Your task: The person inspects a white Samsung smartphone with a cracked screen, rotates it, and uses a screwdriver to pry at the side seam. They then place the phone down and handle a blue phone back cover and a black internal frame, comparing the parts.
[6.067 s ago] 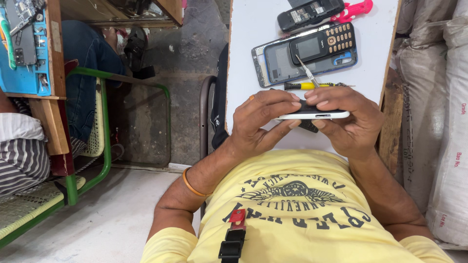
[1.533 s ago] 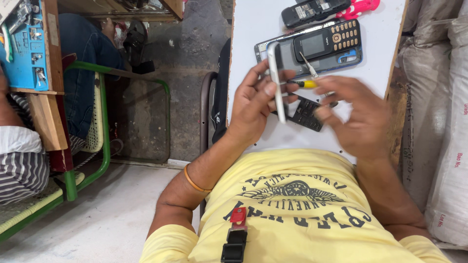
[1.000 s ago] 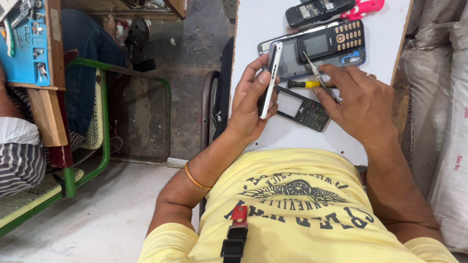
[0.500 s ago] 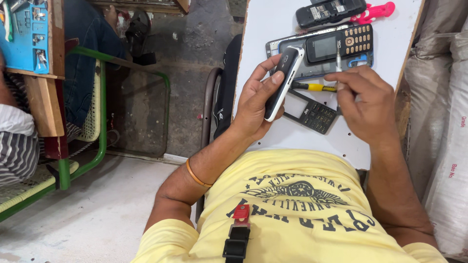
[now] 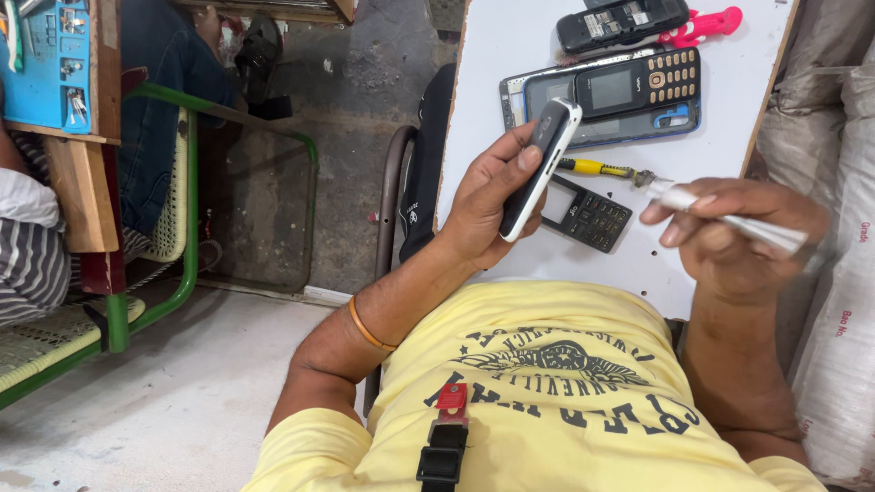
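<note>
The left hand (image 5: 488,196) was wrapped around a slim black-and-white phone body (image 5: 540,169), held edge-on just above centre frame, thumb against its side. The right hand (image 5: 729,232), at the right edge, was closed on a white, pale-tipped tool (image 5: 729,223), blurred, its point angled toward the phone. By the look of it, this was a disassembly or repair step with the handset already part-stripped: a loose black keypad panel (image 5: 591,212) lay on the white board (image 5: 510,55) between the two hands. The next move seemed to call for bringing the tool's tip accurately to the phone's edge while the left hand kept the body steady.

Around them, a yellow-handled screwdriver (image 5: 592,168) lay just behind the held phone, right in the path between the hands, and could be knocked. Further up the frame sat a dark keypad phone (image 5: 638,85) lying on a bluish phone frame (image 5: 538,91), then another black handset (image 5: 620,20) beside a pink tool (image 5: 702,25). At the far left, a green-framed bench (image 5: 187,219) and a blue tool tray (image 5: 55,64) stood well apart. Pale sacks (image 5: 820,137) crowded the right edge.
</note>
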